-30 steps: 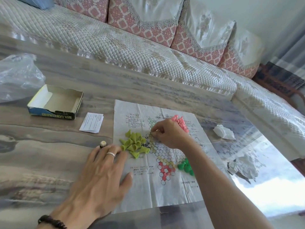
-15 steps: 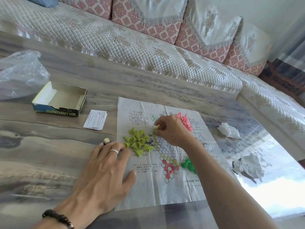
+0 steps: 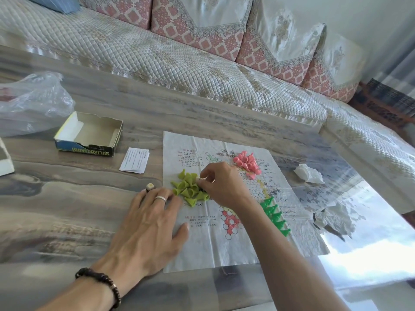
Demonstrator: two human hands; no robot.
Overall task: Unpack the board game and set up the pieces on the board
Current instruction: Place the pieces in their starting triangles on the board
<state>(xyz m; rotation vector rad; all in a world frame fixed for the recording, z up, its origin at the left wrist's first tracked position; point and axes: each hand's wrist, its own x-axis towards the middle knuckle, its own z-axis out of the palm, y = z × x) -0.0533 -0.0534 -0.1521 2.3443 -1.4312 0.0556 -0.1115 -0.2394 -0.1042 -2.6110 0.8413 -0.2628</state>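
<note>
A thin paper game board (image 3: 224,250) with a hexagon star grid lies flat on the table. On it sit a heap of yellow-green cone pieces (image 3: 189,189), a heap of pink pieces (image 3: 246,162) and a row of bright green pieces (image 3: 275,215). My left hand (image 3: 148,225) lies flat with spread fingers on the board's left edge, a ring on one finger. My right hand (image 3: 221,184) pinches a small pale piece at the top of the yellow-green heap. A small die (image 3: 149,187) lies by my left fingertips.
An open empty game box (image 3: 89,134) and a folded leaflet (image 3: 134,162) lie left of the board. A clear plastic bag (image 3: 31,102) is at far left. Crumpled paper (image 3: 308,173) and torn wrapping (image 3: 330,221) lie to the right. A sofa (image 3: 179,63) runs behind the table.
My right hand has moved left from the board's grid to the yellow-green heap. The left hand has stayed flat on the board's edge. The view has shifted slightly.
</note>
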